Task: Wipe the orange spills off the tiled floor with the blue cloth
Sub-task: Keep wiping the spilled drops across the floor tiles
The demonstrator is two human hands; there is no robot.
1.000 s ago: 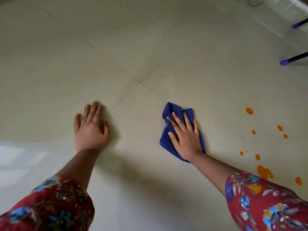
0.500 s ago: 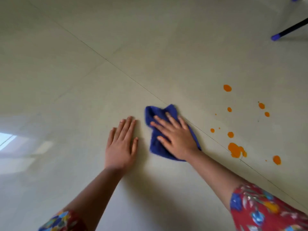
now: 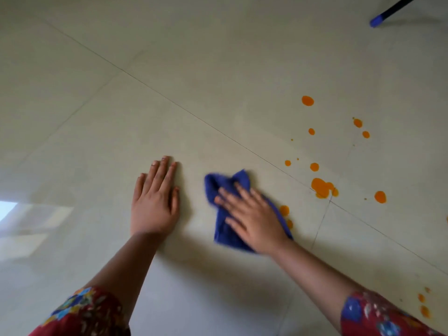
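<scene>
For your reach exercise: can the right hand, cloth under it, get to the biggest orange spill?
Probably yes: the right hand presses the blue cloth flat, and only bare tile lies between it and the large spill.

floor (image 3: 218,69): glossy smooth tile | cloth (image 3: 219,187): soft matt fabric

Floor (image 3: 218,69) of large pale cream glossy tiles, thin dark grout lines (image 3: 194,115) running diagonally from far left to near right, with a crossing joint at right. Bright window reflection (image 3: 14,214) on the tiles at near left, soft daylight overall, shadows falling toward the near side. Far right corner: a slanted dark furniture leg with a blue foot cap (image 3: 377,20) resting on the floor.
</scene>
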